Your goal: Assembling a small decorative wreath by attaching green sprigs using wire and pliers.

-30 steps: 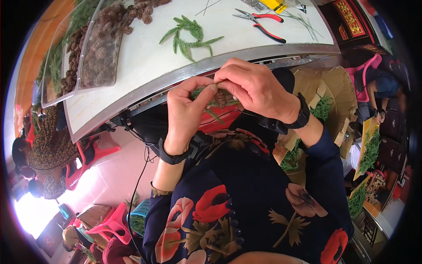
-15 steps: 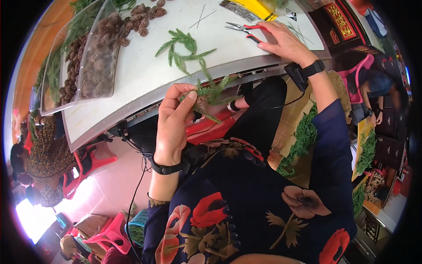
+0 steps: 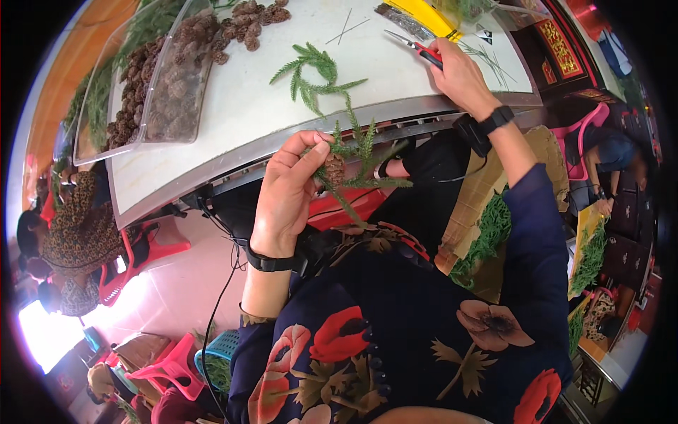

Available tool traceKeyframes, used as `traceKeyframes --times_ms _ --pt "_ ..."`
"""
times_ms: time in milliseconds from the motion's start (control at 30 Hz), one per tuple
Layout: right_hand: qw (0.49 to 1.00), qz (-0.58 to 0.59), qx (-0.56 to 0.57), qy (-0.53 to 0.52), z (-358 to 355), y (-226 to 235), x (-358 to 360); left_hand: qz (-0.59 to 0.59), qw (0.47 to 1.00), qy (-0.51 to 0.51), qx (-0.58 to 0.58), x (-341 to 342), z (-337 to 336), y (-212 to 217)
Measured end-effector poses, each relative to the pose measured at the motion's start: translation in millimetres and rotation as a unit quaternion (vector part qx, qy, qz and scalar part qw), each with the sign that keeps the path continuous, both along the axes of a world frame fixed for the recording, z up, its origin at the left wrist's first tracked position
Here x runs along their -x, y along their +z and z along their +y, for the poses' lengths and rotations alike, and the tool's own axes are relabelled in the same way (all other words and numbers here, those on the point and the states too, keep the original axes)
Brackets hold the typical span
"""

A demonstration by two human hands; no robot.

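Note:
Pinched between the thumb and fingers of my left hand [image 3: 291,187] is a green sprig with a brown pine cone [image 3: 335,167] on it, held in front of the table's near edge. My right hand [image 3: 462,78], over the table's right part, is closed round the red-and-black handles of a pair of pliers [image 3: 409,44]. The pliers' metal jaws point to the left. Between my hands, on the white tabletop, lie several loose green sprigs [image 3: 311,76]. Thin wires [image 3: 346,32] lie crossed farther back, and more wires [image 3: 494,65] lie right of my right hand.
A clear plastic box [image 3: 173,106] of pine cones stands at the table's left, with loose cones [image 3: 247,25] beside it. A yellow packet [image 3: 424,18] lies at the back. Below right is a cardboard box [image 3: 484,240] of greenery. Other people sit on both sides.
My right hand has closed on the pliers, which had lain with spread handles by its open fingers. The sprig in my left hand has turned, so its cone shows more.

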State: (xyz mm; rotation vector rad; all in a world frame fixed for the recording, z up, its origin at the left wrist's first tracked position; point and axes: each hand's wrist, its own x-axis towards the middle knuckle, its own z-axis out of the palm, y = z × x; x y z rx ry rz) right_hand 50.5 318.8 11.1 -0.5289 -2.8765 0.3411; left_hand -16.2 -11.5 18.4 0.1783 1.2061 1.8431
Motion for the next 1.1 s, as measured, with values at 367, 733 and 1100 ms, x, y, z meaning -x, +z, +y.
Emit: traceKeyframes --times_ms 367,733,1100 --pt "0.924 -0.073 0.272 0.26 -84.0 66.6 -26.9 0.024 0.998 -0.062 -0.006 3.3 1.3 7.5" --pt "0.904 -0.08 0.16 0.389 -79.5 67.8 -17.7 -0.003 0.989 -0.14 -0.047 2.3 -2.7 15.4" --pt "0.866 -0.154 0.241 0.411 -84.7 74.4 -14.4 -0.101 0.972 -0.196 -0.077 0.5 -2.4 3.2"
